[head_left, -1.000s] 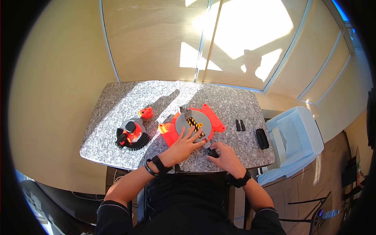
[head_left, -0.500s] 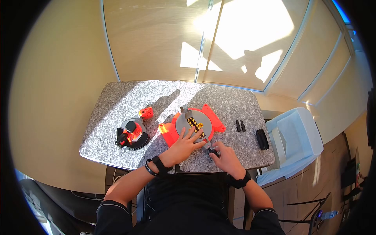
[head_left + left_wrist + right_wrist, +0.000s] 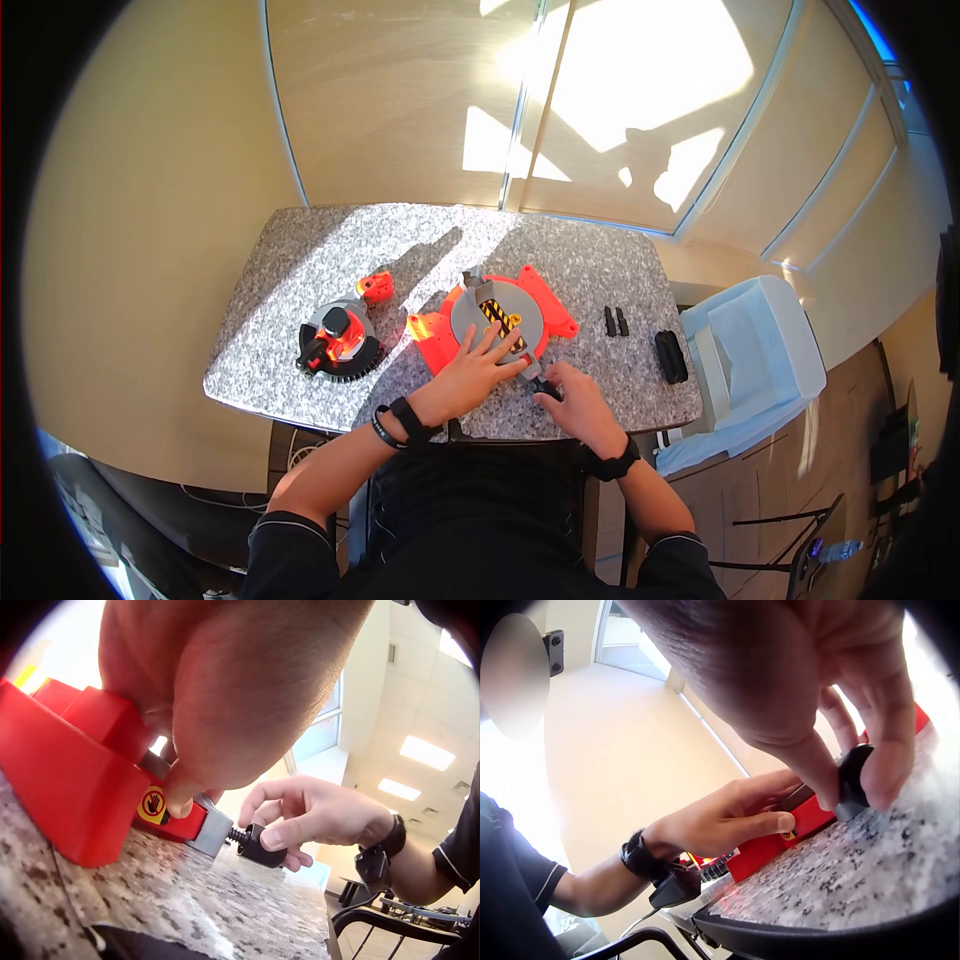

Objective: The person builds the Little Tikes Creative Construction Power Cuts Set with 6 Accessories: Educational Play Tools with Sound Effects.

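Observation:
A miter saw base, orange-red with a round grey turntable, lies on the speckled table. Fingers spread, my left hand rests on the turntable beside its black-and-yellow striped strip. My right hand pinches a black knob at the end of the turntable's front arm. Between knob and grey arm end, the left wrist view shows a dark threaded or spring-like shaft. A hand-warning sticker marks the red side of that arm, close to my left thumb.
Left of the base stands the saw's upper part, with a black toothed blade edge and an orange-red end piece. Two small black pieces and a black case-like object lie at the right. A chair with a light-blue cover adjoins the table's right side.
My right fingers have shifted slightly around the black knob. The left hand stays in place on the turntable, and the base has not moved on the table.

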`<state>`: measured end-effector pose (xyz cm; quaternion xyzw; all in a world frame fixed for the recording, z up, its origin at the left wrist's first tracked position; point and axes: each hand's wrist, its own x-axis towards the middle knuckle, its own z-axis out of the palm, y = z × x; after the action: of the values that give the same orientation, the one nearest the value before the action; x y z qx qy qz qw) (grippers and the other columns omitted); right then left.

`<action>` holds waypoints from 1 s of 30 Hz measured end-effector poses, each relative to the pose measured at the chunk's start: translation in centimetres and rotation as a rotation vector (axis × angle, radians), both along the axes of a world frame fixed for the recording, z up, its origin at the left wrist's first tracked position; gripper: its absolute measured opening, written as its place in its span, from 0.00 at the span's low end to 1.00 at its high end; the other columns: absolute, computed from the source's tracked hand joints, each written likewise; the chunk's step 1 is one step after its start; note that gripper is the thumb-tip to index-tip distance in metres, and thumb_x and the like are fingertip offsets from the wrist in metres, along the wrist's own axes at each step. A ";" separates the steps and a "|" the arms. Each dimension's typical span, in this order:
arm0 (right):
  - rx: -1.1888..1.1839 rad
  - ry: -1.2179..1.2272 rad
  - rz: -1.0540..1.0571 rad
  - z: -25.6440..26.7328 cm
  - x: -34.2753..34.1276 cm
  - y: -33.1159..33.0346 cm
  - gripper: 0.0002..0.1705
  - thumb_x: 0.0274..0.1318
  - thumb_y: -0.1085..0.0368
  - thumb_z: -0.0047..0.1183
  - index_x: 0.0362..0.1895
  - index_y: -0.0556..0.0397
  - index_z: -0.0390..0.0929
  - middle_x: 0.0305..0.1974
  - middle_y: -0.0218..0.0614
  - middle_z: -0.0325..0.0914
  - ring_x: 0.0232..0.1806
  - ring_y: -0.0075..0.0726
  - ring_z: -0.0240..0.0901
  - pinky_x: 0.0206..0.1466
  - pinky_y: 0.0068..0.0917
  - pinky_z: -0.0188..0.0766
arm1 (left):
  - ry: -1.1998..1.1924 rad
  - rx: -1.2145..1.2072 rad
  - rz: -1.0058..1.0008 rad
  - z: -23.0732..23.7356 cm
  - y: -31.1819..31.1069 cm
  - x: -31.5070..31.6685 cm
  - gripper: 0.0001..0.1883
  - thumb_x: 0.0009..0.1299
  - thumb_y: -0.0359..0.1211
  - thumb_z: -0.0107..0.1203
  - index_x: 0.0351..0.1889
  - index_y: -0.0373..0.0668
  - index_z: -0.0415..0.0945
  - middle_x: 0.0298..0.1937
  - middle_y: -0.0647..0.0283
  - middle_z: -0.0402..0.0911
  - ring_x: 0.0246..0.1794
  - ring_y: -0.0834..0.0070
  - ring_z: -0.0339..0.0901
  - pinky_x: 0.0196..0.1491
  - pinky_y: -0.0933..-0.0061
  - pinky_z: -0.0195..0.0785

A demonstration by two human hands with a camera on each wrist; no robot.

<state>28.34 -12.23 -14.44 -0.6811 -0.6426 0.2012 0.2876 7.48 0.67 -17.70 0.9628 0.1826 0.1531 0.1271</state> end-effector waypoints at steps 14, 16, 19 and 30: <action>-0.002 -0.073 -0.013 -0.1 -0.5 0.0 0.26 0.57 0.64 0.70 0.56 0.55 0.72 0.51 0.52 0.77 0.54 0.56 0.80 0.56 0.46 0.77 | 0.011 0.004 0.000 0.3 -0.1 0.0 0.37 0.64 0.15 0.53 0.72 0.55 0.72 0.86 0.54 0.50 0.85 0.42 0.46 0.81 0.30 0.38; 0.022 -0.062 0.000 -0.5 -0.3 0.0 0.25 0.57 0.64 0.69 0.55 0.56 0.72 0.50 0.53 0.78 0.53 0.57 0.81 0.54 0.46 0.77 | 0.018 0.002 0.002 0.5 -0.1 0.0 0.37 0.64 0.15 0.52 0.72 0.55 0.72 0.86 0.54 0.50 0.85 0.42 0.47 0.81 0.30 0.38; 0.034 -0.037 0.021 -0.6 -0.1 0.0 0.24 0.60 0.64 0.66 0.55 0.56 0.70 0.49 0.56 0.80 0.51 0.62 0.81 0.53 0.50 0.77 | 0.022 0.000 0.007 0.5 -0.2 0.0 0.37 0.64 0.15 0.52 0.72 0.55 0.72 0.86 0.54 0.50 0.85 0.42 0.47 0.81 0.30 0.38; 0.077 -0.097 0.010 -0.3 -0.8 -0.2 0.26 0.57 0.64 0.69 0.55 0.56 0.71 0.49 0.52 0.79 0.53 0.60 0.80 0.55 0.47 0.77 | 0.028 0.007 0.005 0.7 -0.2 -0.1 0.37 0.64 0.15 0.52 0.72 0.54 0.72 0.86 0.54 0.50 0.85 0.42 0.47 0.81 0.29 0.38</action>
<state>27.53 -12.39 -14.78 -0.6751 -0.6667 0.1445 0.2809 7.42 0.43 -17.03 0.9648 0.1864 0.1405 0.1210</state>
